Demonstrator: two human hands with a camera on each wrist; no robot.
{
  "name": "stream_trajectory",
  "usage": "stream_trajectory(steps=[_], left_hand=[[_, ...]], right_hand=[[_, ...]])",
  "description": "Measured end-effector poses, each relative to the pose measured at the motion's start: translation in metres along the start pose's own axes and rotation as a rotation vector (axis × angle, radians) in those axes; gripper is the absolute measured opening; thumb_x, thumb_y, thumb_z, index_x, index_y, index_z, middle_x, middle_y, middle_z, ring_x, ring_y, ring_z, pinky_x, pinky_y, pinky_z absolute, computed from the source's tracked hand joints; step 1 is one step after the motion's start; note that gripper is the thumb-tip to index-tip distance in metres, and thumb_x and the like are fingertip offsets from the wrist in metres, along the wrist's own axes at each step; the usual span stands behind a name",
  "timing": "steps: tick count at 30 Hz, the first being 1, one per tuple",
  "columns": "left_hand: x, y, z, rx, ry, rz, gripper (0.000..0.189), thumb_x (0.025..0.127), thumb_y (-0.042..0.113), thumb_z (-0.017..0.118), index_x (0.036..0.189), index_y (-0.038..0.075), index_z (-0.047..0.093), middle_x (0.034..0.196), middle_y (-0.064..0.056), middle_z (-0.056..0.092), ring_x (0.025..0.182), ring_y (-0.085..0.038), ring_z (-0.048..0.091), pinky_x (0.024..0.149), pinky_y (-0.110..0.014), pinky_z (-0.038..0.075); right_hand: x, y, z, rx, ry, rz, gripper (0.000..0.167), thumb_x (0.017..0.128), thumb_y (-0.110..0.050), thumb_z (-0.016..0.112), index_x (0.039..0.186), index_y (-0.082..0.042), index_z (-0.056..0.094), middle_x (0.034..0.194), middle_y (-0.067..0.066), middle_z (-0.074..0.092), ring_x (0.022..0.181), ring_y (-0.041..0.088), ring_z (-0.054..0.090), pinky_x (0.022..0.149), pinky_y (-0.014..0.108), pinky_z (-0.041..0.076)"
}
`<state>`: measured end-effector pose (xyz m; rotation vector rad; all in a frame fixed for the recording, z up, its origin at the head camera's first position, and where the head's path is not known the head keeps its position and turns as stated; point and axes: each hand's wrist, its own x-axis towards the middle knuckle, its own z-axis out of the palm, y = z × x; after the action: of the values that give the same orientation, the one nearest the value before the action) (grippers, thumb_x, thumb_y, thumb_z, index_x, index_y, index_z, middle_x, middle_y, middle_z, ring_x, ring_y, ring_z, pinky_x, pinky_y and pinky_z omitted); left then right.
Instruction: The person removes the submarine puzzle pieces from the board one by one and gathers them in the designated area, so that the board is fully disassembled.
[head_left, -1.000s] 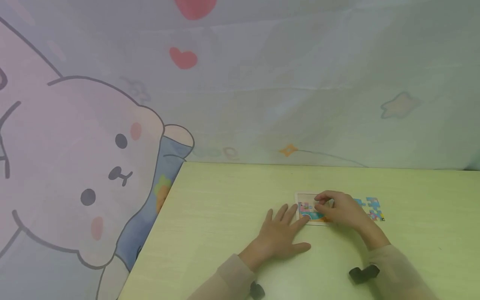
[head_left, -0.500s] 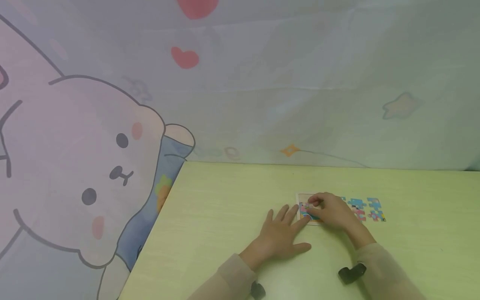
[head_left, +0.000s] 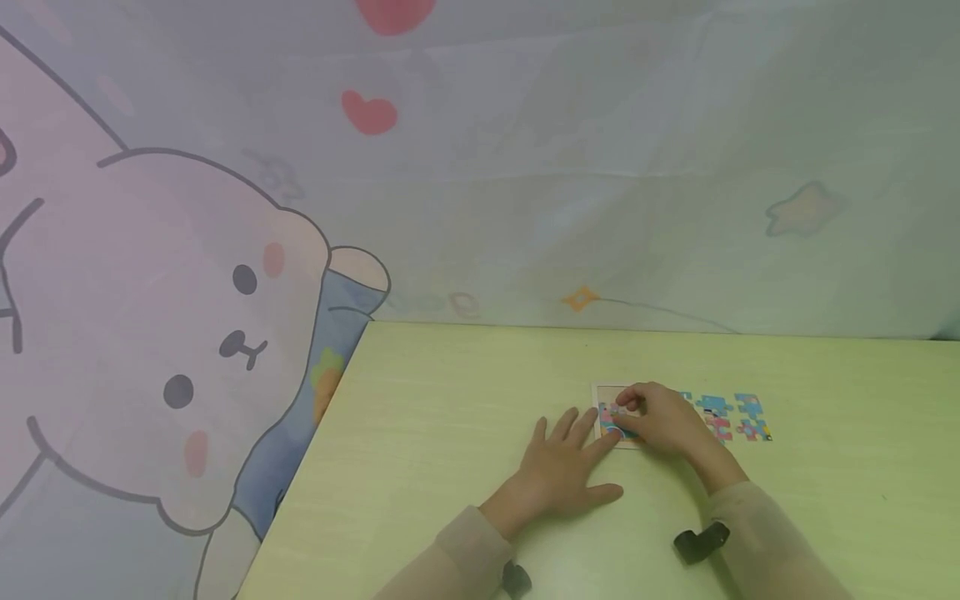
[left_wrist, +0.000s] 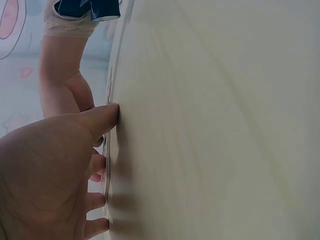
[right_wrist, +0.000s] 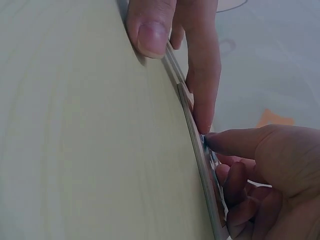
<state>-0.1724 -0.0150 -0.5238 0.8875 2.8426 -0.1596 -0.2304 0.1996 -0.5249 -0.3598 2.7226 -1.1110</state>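
Here, left hand (head_left: 558,477), fingers spread, touches puzzle tray (head_left: 608,392); right hand (head_left: 665,419) curled over it, hold unclear.

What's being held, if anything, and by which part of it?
Left hand: nothing; fingers spread, one touching the puzzle tray. Right hand: can't tell; its curled fingers hide whether anything is in its grip.
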Motion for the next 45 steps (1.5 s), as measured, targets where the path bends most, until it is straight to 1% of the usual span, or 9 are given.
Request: stream_trajectory(steps=[6,12,16,20,24,26,30,38,45], left_hand=[[0.000,0.000,0.000,0.004,-0.004,0.000,0.078,0.098,0.081,0.028,0.166,0.045,0.014,0.175,0.002,0.006,0.158,-0.028,0.013,0.119,-0.061,0.025],[0.000,0.000,-0.001,-0.004,-0.008,0.003,0.078,0.098,0.080,0.029,0.166,0.044,0.015,0.175,0.002,0.006,0.158,-0.028,0.013,0.119,-0.062,0.024],[-0.001,-0.001,-0.001,-0.014,-0.007,0.012,0.078,0.098,0.080,0.029,0.166,0.044,0.015,0.175,0.001,0.006,0.158,-0.028,0.012,0.119,-0.063,0.024],[-0.001,0.000,0.000,-0.022,-0.003,0.017,0.078,0.098,0.080,0.029,0.166,0.044,0.015,0.175,0.001,0.006,0.158,-0.028,0.012,0.120,-0.063,0.023],[-0.002,0.000,0.000,-0.019,-0.006,0.015,0.078,0.098,0.080,0.029,0.166,0.044,0.015,0.175,0.002,0.006,0.158,-0.028,0.012,0.120,-0.062,0.023],[-0.002,0.000,0.000,-0.017,-0.008,0.011,0.078,0.098,0.080,0.029,0.166,0.044,0.014,0.175,0.002,0.006,0.159,-0.027,0.011,0.120,-0.061,0.023],[-0.003,0.000,0.000,-0.019,-0.011,0.006,0.079,0.098,0.081,0.030,0.166,0.045,0.015,0.174,0.002,0.007,0.159,-0.027,0.011,0.121,-0.061,0.023],[-0.003,0.000,0.000,-0.024,-0.009,-0.002,0.078,0.097,0.080,0.033,0.165,0.045,0.016,0.174,0.003,0.009,0.159,-0.027,0.012,0.121,-0.060,0.023],[-0.005,0.000,0.002,-0.021,-0.017,-0.007,0.078,0.097,0.081,0.032,0.165,0.046,0.014,0.175,0.003,0.007,0.159,-0.026,0.011,0.121,-0.059,0.021]], right_hand=[[-0.002,0.000,0.002,0.028,0.017,-0.005,0.028,0.096,-0.026,0.074,0.117,-0.008,0.069,0.110,0.006,0.069,0.091,0.021,0.062,0.080,0.045,0.051],[-0.004,-0.003,0.001,0.095,0.040,-0.028,0.021,0.098,-0.020,0.071,0.114,-0.008,0.066,0.108,0.005,0.070,0.073,0.016,0.061,0.071,0.037,0.049],[-0.005,-0.003,0.001,0.112,0.053,-0.038,0.018,0.101,-0.023,0.069,0.112,-0.009,0.066,0.105,0.005,0.071,0.069,0.016,0.059,0.065,0.035,0.048],[-0.005,-0.001,0.001,0.115,0.053,-0.046,0.016,0.103,-0.025,0.068,0.110,-0.010,0.067,0.103,0.004,0.070,0.071,0.016,0.058,0.064,0.034,0.047],[-0.007,0.001,-0.001,0.136,0.058,-0.053,0.015,0.102,-0.022,0.067,0.111,-0.010,0.067,0.103,0.005,0.071,0.071,0.016,0.064,0.063,0.034,0.051],[-0.009,0.002,-0.004,0.147,0.065,-0.053,0.014,0.103,-0.021,0.067,0.112,-0.010,0.067,0.104,0.007,0.070,0.072,0.016,0.066,0.062,0.033,0.053],[-0.015,0.005,-0.015,0.148,0.085,-0.058,0.014,0.103,-0.020,0.067,0.113,-0.011,0.068,0.105,0.008,0.070,0.069,0.019,0.062,0.058,0.032,0.052],[-0.029,0.015,-0.036,0.052,0.140,-0.056,0.016,0.102,-0.027,0.069,0.112,-0.015,0.073,0.108,0.005,0.073,0.082,0.020,0.059,0.071,0.036,0.049],[-0.039,0.033,-0.044,0.034,0.148,-0.038,0.020,0.103,-0.029,0.068,0.114,-0.013,0.072,0.108,0.006,0.072,0.086,0.023,0.062,0.070,0.036,0.051]])
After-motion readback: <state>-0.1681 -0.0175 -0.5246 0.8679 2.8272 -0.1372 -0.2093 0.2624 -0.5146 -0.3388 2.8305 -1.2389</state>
